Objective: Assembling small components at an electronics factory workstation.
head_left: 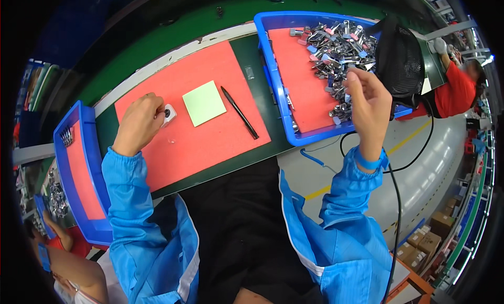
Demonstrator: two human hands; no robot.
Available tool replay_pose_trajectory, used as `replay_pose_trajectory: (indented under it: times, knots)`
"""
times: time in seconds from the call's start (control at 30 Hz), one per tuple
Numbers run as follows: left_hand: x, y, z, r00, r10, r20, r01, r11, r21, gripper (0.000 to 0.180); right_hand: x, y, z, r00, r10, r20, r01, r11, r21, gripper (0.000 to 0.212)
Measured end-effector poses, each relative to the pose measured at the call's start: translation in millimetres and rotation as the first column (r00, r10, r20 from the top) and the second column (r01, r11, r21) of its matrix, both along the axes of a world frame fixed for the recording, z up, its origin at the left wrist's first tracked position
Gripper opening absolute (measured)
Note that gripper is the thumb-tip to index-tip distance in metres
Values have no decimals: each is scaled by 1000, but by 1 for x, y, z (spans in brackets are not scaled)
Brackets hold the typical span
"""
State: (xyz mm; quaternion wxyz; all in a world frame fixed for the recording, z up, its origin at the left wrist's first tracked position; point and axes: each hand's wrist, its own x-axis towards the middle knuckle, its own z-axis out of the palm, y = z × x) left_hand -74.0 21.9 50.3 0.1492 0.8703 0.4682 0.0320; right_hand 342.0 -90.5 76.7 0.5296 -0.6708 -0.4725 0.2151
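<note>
My left hand [139, 121] is closed over the red mat [210, 154], its fingertips against a small white piece with a round black centre [168, 115]. A pale green sticky-note pad [203, 103] lies to its right, and beyond that a black pen [240, 113]. My right hand [371, 100] hovers at the right side of a blue tray [287, 117]. Its thumb and fingers are curled together; whatever is between them is too small to make out. Just beyond sits a heap of small shiny metal pieces [341, 48], some with pink or blue ends.
At the left stands another blue tray [94, 162] with a few metal pieces [67, 137] in its far corner. A black mesh bag [401, 57] leans over the right tray's edge. A dark cable [397, 209] hangs by my right arm. Other people work on both sides.
</note>
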Motion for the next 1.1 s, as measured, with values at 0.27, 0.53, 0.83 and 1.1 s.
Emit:
replay_pose_trajectory:
  times: [0.27,0.53,0.83,1.1]
  knots:
    - [6,-4,-7,998,61,-21,-60,998,16,12,58,42,-7,663,43,748,234,936,-262,26]
    - [-17,-13,-10,996,-36,-83,48,987,151,13,71,66,-21,462,176,869,227,924,-308,29]
    - [-17,-12,3,679,478,557,-100,813,-574,13,97,57,-23,631,174,756,192,909,-370,29]
    - [-21,-37,3,105,674,732,201,706,-679,11,11,8,16,967,-123,225,112,992,59,18]
